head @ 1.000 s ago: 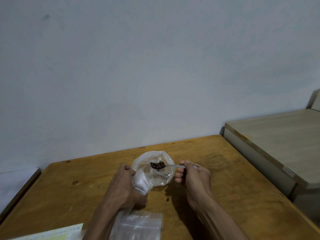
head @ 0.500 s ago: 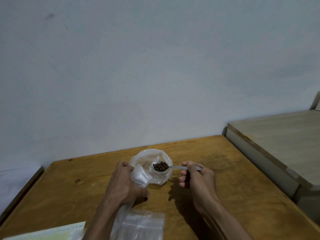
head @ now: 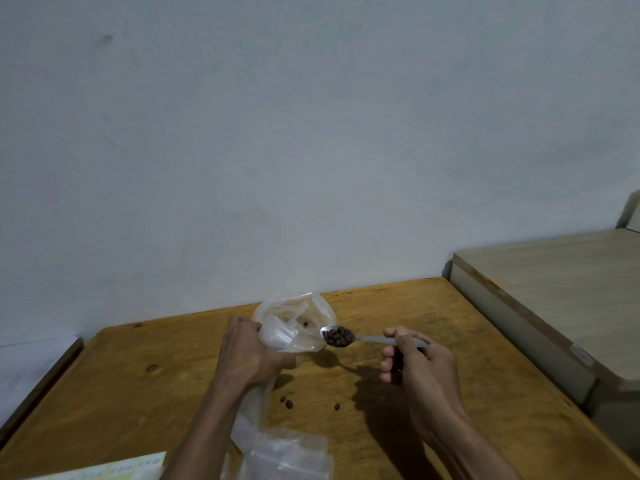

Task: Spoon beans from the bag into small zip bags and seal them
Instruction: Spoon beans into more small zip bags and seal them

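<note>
My left hand (head: 247, 353) grips a small clear zip bag (head: 277, 336) in front of the larger crumpled clear bean bag (head: 304, 311), which stands open on the wooden table (head: 398, 313). My right hand (head: 415, 362) pinches the handle of a metal spoon (head: 372, 339). The spoon's bowl is heaped with dark beans (head: 337, 336) and hovers level just right of the bean bag's rim, above the table. A bean or two shows inside the bean bag.
Three loose beans (head: 287, 404) lie on the table between my forearms. A stack of empty zip bags (head: 287, 455) sits at the near edge, with a yellowish paper (head: 114, 469) to its left. A pale wooden platform (head: 561, 292) adjoins the table's right side.
The loaded spoon has come out of the bean bag and moved right, past its rim. Loose beans now show on the table. My left hand keeps its hold on the small bag.
</note>
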